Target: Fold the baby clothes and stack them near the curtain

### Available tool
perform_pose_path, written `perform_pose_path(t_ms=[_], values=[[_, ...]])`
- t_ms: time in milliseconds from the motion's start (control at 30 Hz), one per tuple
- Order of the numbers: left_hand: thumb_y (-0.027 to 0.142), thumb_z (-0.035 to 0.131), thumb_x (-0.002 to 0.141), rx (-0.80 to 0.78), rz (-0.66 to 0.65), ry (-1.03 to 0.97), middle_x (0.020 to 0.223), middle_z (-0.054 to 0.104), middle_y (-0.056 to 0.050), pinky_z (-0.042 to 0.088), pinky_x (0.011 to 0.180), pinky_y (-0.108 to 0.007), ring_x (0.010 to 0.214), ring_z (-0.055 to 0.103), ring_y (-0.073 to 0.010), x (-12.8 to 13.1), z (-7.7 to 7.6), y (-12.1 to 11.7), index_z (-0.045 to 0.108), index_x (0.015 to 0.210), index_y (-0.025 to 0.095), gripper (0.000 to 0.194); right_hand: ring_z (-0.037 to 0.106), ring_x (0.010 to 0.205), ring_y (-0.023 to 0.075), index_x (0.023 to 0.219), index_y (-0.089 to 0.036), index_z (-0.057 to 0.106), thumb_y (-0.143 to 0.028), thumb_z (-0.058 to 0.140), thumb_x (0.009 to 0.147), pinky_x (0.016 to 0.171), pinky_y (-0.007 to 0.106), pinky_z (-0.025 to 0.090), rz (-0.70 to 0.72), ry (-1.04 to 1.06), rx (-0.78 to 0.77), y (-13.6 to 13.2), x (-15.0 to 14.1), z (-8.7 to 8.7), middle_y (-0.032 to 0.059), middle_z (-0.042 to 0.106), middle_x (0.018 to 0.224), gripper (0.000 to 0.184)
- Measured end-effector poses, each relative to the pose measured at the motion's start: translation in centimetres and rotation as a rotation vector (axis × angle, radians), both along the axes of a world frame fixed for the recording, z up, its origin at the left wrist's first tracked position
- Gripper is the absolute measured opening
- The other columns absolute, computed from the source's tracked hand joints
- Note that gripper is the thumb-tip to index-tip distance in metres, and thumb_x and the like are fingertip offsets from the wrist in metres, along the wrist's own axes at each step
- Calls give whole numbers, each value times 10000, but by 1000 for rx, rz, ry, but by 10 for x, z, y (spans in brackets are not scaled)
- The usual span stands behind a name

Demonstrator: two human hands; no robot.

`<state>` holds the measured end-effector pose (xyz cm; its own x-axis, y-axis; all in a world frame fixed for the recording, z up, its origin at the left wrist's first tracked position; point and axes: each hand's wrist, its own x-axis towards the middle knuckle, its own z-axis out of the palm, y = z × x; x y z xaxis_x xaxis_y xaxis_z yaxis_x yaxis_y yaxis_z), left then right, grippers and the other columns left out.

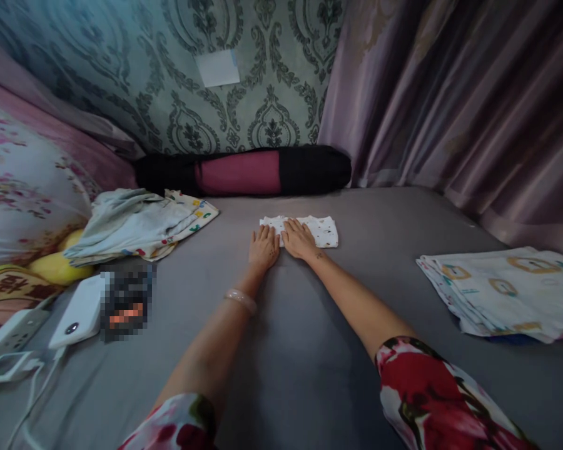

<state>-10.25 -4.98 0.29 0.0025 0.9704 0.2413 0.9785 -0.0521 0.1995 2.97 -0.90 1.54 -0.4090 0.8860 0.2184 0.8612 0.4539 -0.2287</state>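
A small white printed cloth, folded flat, lies on the grey bedsheet in the middle far part of the bed. My left hand rests palm down at its near left corner, fingers stretched flat. My right hand lies flat on the cloth's near edge, fingers spread, beside the left hand. Neither hand holds anything. A pale bangle sits on my left wrist.
A stack of folded printed cloths lies at the right. A loose pile of clothes sits at the left by a floral pillow. A black and maroon roll lies against the wall. A power strip and white charger are near left.
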Motion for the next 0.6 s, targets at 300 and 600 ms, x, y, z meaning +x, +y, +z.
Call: perform_pose_path(t_ms=[300,600], values=[[314,263,992,32,14,-24,1473,473,-134,266,1159,-485,1412,355,-266,-1,-5,4,505,1351,133,469,314,1418,251,1440,-73,437,-316,291,1002,1168,411,197,-5,-18,45,-1,-2,-8,126,406,1517,521],[266,259,989,110,44,-41,1452,501,-121,225,1178,-467,1407,363,-254,1,1,0,534,1310,128,444,256,1446,262,1464,-100,401,-302,268,1003,1180,487,144,50,-81,-31,10,-19,8,120,351,1549,520]])
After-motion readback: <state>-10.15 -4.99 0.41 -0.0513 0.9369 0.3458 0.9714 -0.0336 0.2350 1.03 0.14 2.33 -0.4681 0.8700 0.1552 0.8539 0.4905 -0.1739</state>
